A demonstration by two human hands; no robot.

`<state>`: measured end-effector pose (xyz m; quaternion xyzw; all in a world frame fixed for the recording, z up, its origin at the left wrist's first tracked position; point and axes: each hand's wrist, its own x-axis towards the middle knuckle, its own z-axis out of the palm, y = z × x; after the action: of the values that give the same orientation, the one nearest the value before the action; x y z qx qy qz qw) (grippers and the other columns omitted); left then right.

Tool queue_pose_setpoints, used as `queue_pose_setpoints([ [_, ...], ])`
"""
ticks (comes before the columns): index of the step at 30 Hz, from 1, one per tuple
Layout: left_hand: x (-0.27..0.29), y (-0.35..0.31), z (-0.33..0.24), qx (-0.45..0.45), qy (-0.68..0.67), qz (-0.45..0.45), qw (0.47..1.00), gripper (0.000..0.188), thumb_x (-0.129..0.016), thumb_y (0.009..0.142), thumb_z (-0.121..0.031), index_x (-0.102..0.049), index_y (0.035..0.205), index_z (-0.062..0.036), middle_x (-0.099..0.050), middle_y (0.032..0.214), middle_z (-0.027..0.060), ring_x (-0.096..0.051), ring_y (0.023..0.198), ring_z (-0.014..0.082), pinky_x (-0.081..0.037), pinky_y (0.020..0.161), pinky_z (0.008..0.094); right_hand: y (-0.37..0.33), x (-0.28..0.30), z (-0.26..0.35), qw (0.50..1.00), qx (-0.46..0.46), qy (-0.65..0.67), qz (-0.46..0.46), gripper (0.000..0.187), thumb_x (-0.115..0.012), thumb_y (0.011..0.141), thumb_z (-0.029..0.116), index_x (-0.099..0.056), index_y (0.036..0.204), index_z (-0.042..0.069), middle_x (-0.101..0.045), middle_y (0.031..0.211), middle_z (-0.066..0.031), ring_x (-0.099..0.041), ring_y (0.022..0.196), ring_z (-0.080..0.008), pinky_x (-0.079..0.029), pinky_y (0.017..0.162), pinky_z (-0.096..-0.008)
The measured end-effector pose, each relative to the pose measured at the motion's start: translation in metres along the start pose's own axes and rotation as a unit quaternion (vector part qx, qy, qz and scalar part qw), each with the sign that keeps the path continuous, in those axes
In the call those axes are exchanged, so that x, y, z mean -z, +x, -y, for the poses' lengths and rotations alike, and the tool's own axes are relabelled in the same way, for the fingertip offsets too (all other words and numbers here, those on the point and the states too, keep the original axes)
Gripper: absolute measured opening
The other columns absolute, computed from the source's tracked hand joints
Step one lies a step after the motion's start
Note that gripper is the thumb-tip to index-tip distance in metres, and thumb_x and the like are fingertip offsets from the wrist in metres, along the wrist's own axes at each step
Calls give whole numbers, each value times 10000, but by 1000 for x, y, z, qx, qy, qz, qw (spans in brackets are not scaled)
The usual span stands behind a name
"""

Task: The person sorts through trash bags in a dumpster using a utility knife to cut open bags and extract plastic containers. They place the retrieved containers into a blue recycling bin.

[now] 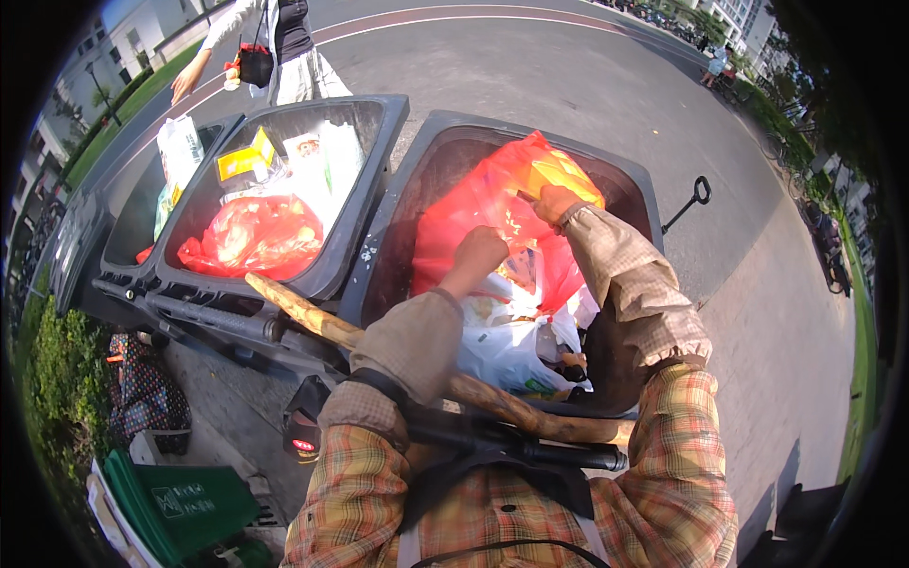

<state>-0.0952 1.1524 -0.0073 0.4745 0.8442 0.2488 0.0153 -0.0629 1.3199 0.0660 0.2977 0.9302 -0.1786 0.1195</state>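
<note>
Red plastic bag sits in grey bin. Left hand, right hand: each grip closes on its plastic.

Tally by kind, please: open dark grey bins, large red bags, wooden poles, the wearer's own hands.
Open dark grey bins: 3 (left bin, middle bin, right bin)
Large red bags: 2 (middle-bin bag, right-bin bag)
Wooden pole: 1
Wearer's hands: 2 (left hand, right hand)
Total: 8

Bags lie in the rightmost bin — a pole along its near edge.
</note>
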Motion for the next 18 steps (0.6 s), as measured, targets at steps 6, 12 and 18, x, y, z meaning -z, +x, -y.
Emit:
queue_pose_setpoints([
  [6,-5,7,9,-57,26,29,998,117,-565,641,-126,-672,677,-95,-614,747,64,-596,803,229,-501,653,340,-1,0,17,987,30,-117,105,237,-478,820,225,-569,779,10,-521,547,-79,-536,460,-188,-440,420,-314],
  [12,6,-14,4,-71,100,131,984,114,-585,654,-141,-675,722,-124,-632,801,66,-599,815,237,-486,682,356,-47,-2,-3,942,15,-91,323,173,-486,812,206,-563,777,56,-490,538,-30,-498,452,-150,-416,417,-284],
  [18,-29,-5,-3,-201,-33,17,979,336,-606,693,-212,-600,1021,-137,-614,952,85,-557,936,274,-439,803,397,-126,-44,-61,852,17,-22,522,162,-489,838,223,-547,912,91,-485,565,-4,-477,463,-101,-398,410,-251],
])
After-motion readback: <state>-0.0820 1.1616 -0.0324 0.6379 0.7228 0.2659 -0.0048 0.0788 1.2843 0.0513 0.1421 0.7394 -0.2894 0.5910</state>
